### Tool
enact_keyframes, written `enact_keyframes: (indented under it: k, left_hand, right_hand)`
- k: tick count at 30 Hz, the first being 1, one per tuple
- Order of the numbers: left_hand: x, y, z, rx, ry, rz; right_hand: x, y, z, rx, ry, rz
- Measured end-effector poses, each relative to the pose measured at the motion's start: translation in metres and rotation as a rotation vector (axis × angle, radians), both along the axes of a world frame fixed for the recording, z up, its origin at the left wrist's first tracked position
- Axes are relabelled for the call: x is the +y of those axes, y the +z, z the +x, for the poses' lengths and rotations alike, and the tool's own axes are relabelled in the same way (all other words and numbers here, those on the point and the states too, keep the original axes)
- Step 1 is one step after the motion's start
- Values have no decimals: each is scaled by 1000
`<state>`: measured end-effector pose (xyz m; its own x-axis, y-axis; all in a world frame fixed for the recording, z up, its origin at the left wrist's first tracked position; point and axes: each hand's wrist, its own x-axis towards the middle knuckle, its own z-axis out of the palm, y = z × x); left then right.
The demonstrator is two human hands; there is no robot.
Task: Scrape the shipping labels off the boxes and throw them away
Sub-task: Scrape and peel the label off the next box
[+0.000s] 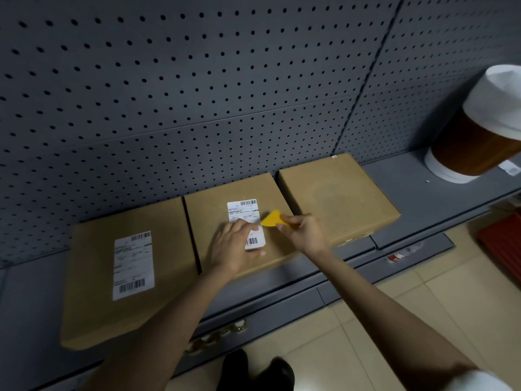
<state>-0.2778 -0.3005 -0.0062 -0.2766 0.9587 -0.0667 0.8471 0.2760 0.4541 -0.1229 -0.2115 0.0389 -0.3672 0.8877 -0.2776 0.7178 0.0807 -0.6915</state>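
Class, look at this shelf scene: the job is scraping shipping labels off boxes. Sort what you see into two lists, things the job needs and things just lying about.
Job things: middle box and its label; left box and its label; right box, no label showing; yellow scraper in the right hand; left hand on the label.

Lying about: brown and white bin; pegboard.

Grey metal shelf (400,176) below a perforated back panel. Three flat cardboard boxes side by side on it: left box (93,280), middle box (214,210), right box (335,193). Farther right, a white-and-brown bin (465,145), near the shelf's back.
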Motion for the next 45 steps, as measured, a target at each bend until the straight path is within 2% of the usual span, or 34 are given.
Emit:
enact_keyframes:
  k: [3,6,10,15,17,19,22,27,33,37,45]
  left_hand:
    - [-1,-2,-1,-5,-1,1]
    - [-1,-3,-2,3,-12,-6]
    - [2,-2,-2,11,-13,-18]
    - [-2,0,-21,-74,-116,-84]
    - [-5,-2,-29,-104,-134,-101]
    - [-10,-5,-32,-167,-71,-72]
    - [-14,-9,-32,-245,10,-12]
    - [-13,-8,-33,-278,24,6]
    - [-12,-10,-33,-281,34,13]
    - [-13,-12,-34,-292,36,15]
    - [-10,-11,-34,-281,42,4]
  right_hand:
    - [3,5,23,-396,178,163]
    - [-6,1,22,-517,285,191]
    - [-10,-6,2,-496,332,241]
    - [-2,-14,23,-114,144,27]
    - [0,-16,26,-162,149,39]
    - [0,-19,21,-272,260,116]
    - [-4,-19,7,-332,392,194]
    - [1,-22,-16,-284,501,272]
    - [13,-26,-20,-304,766,381]
    - [24,-25,-15,-270,870,360]
    - [30,-25,-22,-365,1028,422]
